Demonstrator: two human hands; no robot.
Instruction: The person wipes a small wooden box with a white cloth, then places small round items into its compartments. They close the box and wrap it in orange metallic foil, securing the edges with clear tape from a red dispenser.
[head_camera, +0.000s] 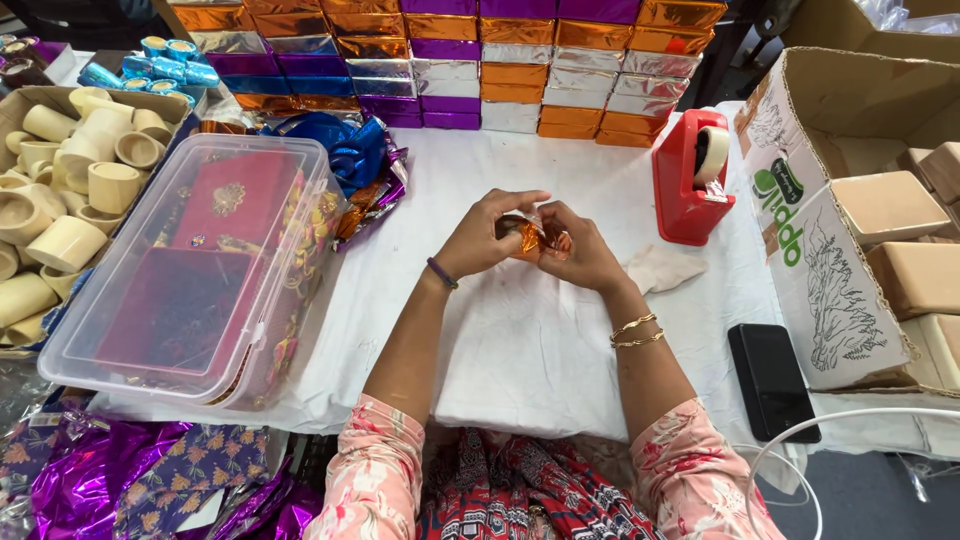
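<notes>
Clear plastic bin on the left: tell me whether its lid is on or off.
On. The clear plastic bin has its see-through lid seated across the top, with red and purple decorated items visible through it.

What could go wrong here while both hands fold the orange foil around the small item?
The thin orange foil is pinched between the left hand and the right hand, so it might tear or crease. The black phone lies near the table's front edge, close to the right forearm; an elbow nudge could push it off.
</notes>
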